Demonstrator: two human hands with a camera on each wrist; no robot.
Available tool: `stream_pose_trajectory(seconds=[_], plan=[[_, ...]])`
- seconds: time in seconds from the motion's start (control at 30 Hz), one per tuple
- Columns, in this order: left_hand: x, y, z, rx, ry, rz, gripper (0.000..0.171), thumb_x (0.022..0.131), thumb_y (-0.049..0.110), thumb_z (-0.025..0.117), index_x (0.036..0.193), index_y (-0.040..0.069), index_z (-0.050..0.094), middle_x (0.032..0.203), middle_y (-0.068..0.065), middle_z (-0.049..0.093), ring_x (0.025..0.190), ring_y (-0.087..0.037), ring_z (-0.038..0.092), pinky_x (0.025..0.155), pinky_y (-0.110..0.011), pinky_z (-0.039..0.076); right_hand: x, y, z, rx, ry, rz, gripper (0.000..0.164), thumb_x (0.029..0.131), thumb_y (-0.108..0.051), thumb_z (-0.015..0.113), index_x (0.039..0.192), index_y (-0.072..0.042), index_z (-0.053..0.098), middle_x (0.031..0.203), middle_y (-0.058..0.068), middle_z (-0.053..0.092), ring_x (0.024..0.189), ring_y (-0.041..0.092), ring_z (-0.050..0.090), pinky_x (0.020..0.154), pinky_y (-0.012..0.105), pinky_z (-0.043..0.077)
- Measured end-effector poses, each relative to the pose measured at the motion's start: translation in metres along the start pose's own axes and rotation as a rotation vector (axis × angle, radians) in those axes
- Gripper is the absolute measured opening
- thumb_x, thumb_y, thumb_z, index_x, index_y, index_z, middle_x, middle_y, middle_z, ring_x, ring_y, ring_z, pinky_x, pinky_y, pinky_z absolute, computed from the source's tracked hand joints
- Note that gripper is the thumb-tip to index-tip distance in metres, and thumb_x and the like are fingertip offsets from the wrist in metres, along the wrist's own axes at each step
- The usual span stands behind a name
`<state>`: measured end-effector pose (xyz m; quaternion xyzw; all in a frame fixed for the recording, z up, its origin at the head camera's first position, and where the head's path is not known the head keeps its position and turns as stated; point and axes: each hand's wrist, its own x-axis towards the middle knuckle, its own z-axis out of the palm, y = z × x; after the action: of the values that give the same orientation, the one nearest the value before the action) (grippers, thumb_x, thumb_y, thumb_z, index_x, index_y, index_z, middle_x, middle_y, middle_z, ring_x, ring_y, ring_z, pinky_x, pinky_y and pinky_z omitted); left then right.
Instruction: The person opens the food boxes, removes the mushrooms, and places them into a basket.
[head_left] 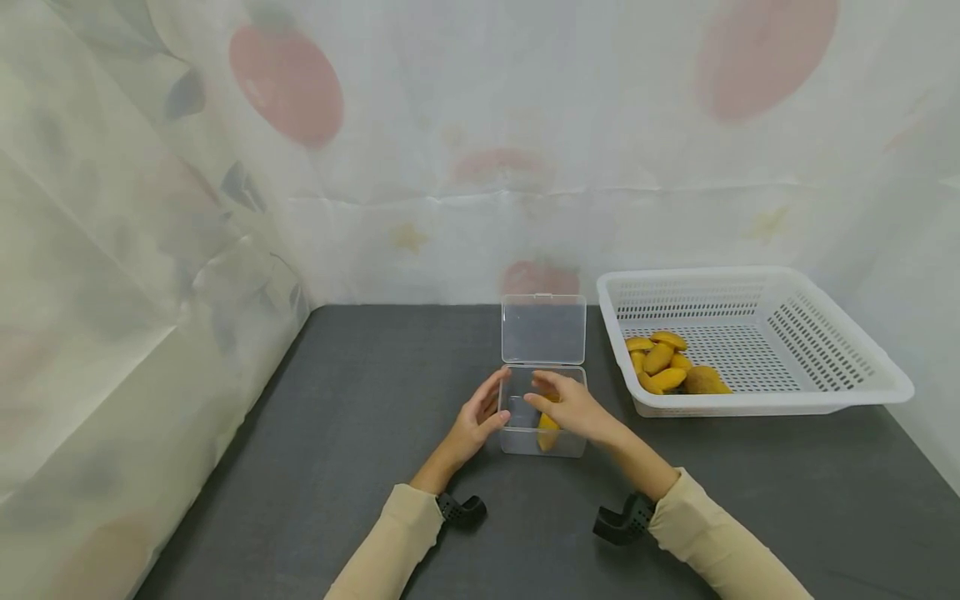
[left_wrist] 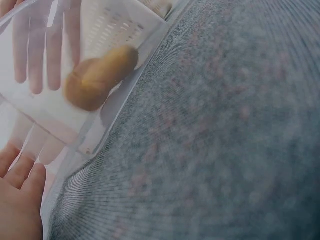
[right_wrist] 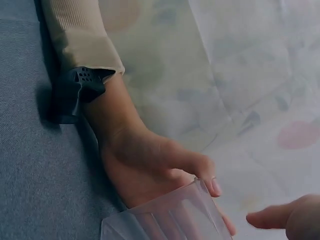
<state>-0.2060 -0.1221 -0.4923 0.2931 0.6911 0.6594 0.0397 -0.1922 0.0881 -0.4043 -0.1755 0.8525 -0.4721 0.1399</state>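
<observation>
A clear plastic box (head_left: pixel 517 442) stands on the dark table with its hinged lid (head_left: pixel 543 330) thrown back. Inside, at the right, lies one yellow-brown, mushroom-shaped piece (head_left: pixel 548 432), also visible through the wall in the left wrist view (left_wrist: pixel 102 77). My left hand (head_left: pixel 474 421) holds the box's left side, thumb at the rim and fingers along the outer wall. Over the box's right part is my right hand (head_left: pixel 573 407), its extended fingers (left_wrist: pixel 37 55) showing through the clear plastic, apart from the piece. Only part of the right hand appears in the right wrist view (right_wrist: pixel 295 217).
A white perforated basket (head_left: pixel 780 402) sits at the right, behind my right forearm. Several similar yellow-brown pieces (head_left: pixel 660 358) are heaped in its left end. Printed curtains (head_left: pixel 420 150) hang along the table's back and left edges.
</observation>
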Motion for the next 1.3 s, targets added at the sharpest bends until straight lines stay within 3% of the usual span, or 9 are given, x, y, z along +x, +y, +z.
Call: stream_pose_trajectory(seconds=[0.1, 0.2, 0.4, 0.6, 0.8, 0.97, 1.1, 1.3], plan=[[0.000, 0.001, 0.000, 0.005, -0.003, -0.003, 0.065, 0.097, 0.013, 0.053, 0.153, 0.003, 0.022, 0.159, -0.024, 0.022, 0.147, -0.045, 0.019, 0.118, -0.022, 0.030, 0.001, 0.001, 0.001, 0.042, -0.045, -0.028, 0.054, 0.100, -0.028, 0.051, 0.141, 0.006, 0.043, 0.140, 0.026, 0.052, 0.130, 0.041, 0.051, 0.105, 0.052, 0.046], [0.001, 0.002, 0.000, 0.008, -0.004, -0.008, 0.064, 0.097, 0.011, 0.052, 0.153, 0.004, 0.022, 0.160, -0.023, 0.022, 0.146, -0.046, 0.020, 0.119, -0.025, 0.029, 0.000, 0.000, 0.001, 0.077, -0.033, -0.025, 0.048, 0.100, -0.024, 0.051, 0.139, 0.005, 0.047, 0.138, 0.026, 0.055, 0.127, 0.039, 0.054, 0.104, 0.050, 0.048], [-0.001, 0.002, 0.000, 0.008, 0.005, -0.002, 0.065, 0.096, 0.011, 0.054, 0.152, 0.002, 0.023, 0.159, -0.024, 0.023, 0.148, -0.038, 0.024, 0.120, -0.038, 0.027, 0.000, -0.004, 0.000, 0.084, 0.076, 0.095, 0.057, 0.099, -0.023, 0.052, 0.145, 0.006, 0.036, 0.148, 0.027, 0.042, 0.136, 0.043, 0.043, 0.112, 0.055, 0.037], [-0.001, 0.002, -0.001, 0.021, 0.007, 0.001, 0.065, 0.096, 0.013, 0.054, 0.152, 0.002, 0.023, 0.158, -0.025, 0.024, 0.147, -0.042, 0.022, 0.119, -0.046, 0.026, 0.002, -0.008, 0.003, 0.087, 0.060, 0.185, 0.065, 0.098, -0.025, 0.050, 0.148, 0.010, 0.026, 0.153, 0.031, 0.031, 0.141, 0.047, 0.033, 0.115, 0.058, 0.032], [0.000, 0.001, -0.001, 0.016, 0.005, -0.005, 0.065, 0.096, 0.014, 0.055, 0.152, 0.002, 0.023, 0.158, -0.025, 0.023, 0.146, -0.047, 0.020, 0.117, -0.054, 0.022, 0.006, -0.005, 0.004, 0.121, 0.041, 0.184, 0.062, 0.098, -0.023, 0.051, 0.148, 0.007, 0.028, 0.151, 0.030, 0.035, 0.139, 0.046, 0.036, 0.113, 0.057, 0.036], [0.000, -0.001, -0.002, 0.018, 0.002, -0.004, 0.067, 0.097, 0.021, 0.056, 0.152, 0.003, 0.023, 0.159, -0.024, 0.023, 0.148, -0.043, 0.021, 0.117, -0.054, 0.022, 0.015, 0.002, 0.005, 0.321, 0.020, 0.107, 0.049, 0.100, -0.013, 0.046, 0.142, 0.010, 0.037, 0.144, 0.031, 0.042, 0.134, 0.043, 0.044, 0.112, 0.053, 0.039], [-0.001, 0.001, -0.001, 0.024, -0.006, -0.017, 0.066, 0.097, 0.018, 0.054, 0.153, 0.005, 0.022, 0.160, -0.022, 0.022, 0.149, -0.040, 0.020, 0.119, -0.048, 0.023, 0.020, 0.004, 0.005, 0.497, 0.052, 0.118, 0.042, 0.100, -0.008, 0.043, 0.137, 0.013, 0.042, 0.139, 0.033, 0.043, 0.130, 0.042, 0.048, 0.111, 0.052, 0.040], [-0.001, 0.001, 0.000, 0.028, -0.003, -0.007, 0.063, 0.097, 0.011, 0.052, 0.153, 0.003, 0.022, 0.160, -0.023, 0.022, 0.149, -0.041, 0.020, 0.120, -0.045, 0.023, 0.023, 0.006, 0.009, 0.517, 0.141, 0.156, 0.040, 0.097, -0.005, 0.044, 0.133, 0.013, 0.047, 0.127, 0.029, 0.049, 0.117, 0.034, 0.056, 0.106, 0.049, 0.047]])
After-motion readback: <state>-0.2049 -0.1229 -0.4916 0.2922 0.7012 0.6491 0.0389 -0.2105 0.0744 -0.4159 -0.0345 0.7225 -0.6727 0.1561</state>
